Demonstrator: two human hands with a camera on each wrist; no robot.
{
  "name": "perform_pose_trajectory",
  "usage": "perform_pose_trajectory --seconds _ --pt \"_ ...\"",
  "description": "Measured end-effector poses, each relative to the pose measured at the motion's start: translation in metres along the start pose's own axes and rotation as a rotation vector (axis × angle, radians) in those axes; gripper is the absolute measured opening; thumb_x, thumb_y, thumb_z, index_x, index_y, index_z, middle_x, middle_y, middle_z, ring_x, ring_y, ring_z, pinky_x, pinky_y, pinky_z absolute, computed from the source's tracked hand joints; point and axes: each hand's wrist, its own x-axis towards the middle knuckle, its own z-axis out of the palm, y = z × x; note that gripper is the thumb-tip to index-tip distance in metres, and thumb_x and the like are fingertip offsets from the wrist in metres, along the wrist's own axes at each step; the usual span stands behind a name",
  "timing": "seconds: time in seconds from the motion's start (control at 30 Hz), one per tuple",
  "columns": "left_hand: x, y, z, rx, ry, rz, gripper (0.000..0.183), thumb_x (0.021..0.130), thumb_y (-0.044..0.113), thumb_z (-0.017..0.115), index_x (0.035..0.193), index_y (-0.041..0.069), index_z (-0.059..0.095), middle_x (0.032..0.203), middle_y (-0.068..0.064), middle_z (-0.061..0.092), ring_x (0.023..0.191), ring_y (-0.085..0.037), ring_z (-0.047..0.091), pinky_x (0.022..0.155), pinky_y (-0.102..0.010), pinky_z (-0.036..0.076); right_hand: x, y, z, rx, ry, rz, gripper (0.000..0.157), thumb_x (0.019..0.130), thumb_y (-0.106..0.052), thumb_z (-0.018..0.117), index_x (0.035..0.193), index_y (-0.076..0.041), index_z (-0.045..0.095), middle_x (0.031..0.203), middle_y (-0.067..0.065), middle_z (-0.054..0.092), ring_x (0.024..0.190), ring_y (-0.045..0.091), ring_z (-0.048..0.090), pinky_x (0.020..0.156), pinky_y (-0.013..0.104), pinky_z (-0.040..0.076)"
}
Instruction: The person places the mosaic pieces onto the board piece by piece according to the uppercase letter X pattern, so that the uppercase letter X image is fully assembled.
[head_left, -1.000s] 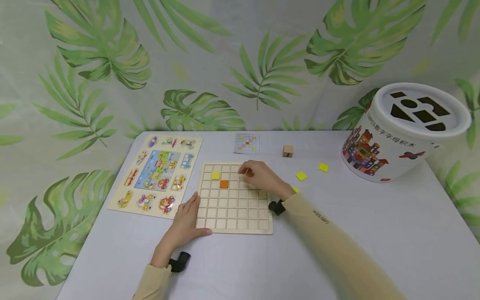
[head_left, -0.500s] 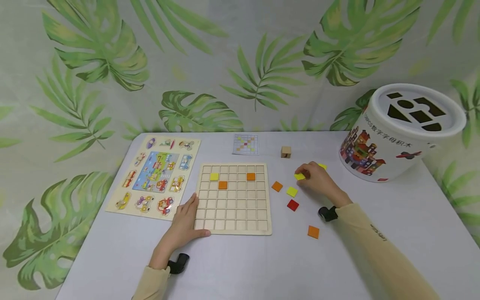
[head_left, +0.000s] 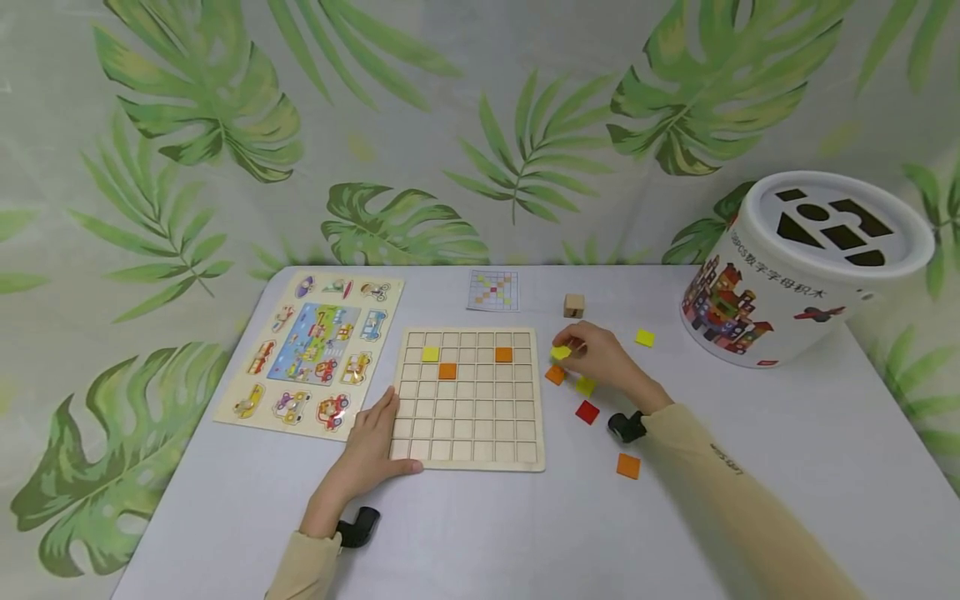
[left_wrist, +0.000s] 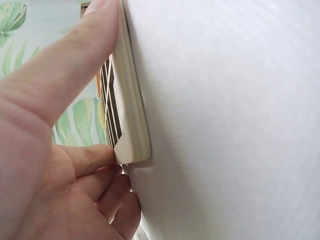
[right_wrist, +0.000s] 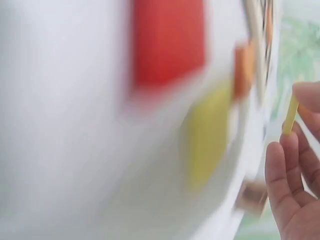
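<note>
My right hand [head_left: 600,357] pinches a yellow square tile [head_left: 560,353] between thumb and fingertips, just right of the wooden grid board [head_left: 474,425]. In the right wrist view the same yellow tile [right_wrist: 290,114] appears edge-on in the fingers. On the board lie one yellow tile [head_left: 430,354] and two orange tiles, one left of centre [head_left: 447,371] and another at the upper right [head_left: 504,355]. My left hand [head_left: 367,446] rests at the board's near left corner, its thumb along the front edge and its fingers along the left side.
Loose tiles lie right of the board: orange [head_left: 554,375], yellow [head_left: 586,386], red [head_left: 587,412], orange [head_left: 628,466] and yellow [head_left: 645,337]. Behind are a pattern card [head_left: 493,290] and a wooden cube [head_left: 573,306]. A picture puzzle [head_left: 307,354] lies left; a white bucket [head_left: 780,292] stands right.
The right hand has left the board, where an orange tile now shows at the upper right. It has taken a loose yellow tile and moved left with it. The left hand stays put.
</note>
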Motion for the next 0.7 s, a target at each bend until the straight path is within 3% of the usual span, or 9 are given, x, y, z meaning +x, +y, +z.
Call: perform_pose_trajectory --seconds 0.23,0.47,0.7 --pt "0.001 -0.001 -0.001 -0.003 -0.039 -0.026 0.11 0.072 0.033 0.084 0.147 -0.011 0.017 0.157 -0.021 0.008 0.127 -0.038 0.026 0.102 -0.051 0.029 0.024 -0.041 0.036 0.055 -0.14 -0.15 0.024 0.081 0.001 0.07 0.104 -0.003 0.066 0.101 0.004 0.062 0.092 0.021 0.055 0.08 0.033 0.047" --pt "0.001 0.0 0.0 -0.008 -0.017 -0.014 0.109 0.071 0.032 0.084 0.146 -0.012 0.02 0.156 -0.022 0.011 0.126 -0.039 0.027 0.1 -0.051 0.03 0.04 -0.062 0.061 -0.089 -0.215 -0.236 0.024 0.078 0.008 0.063 0.099 -0.003 0.068 0.094 0.003 0.061 0.084 0.017 0.052 0.078 0.03 0.044" --pt "0.0 0.0 -0.001 0.002 -0.025 -0.024 0.109 0.071 0.033 0.084 0.147 -0.011 0.019 0.157 -0.021 0.011 0.126 -0.039 0.027 0.101 -0.051 0.03 0.041 -0.069 0.068 -0.166 -0.218 -0.263 0.025 0.079 0.011 0.062 0.098 -0.004 0.07 0.093 0.004 0.063 0.084 0.018 0.054 0.079 0.031 0.044"
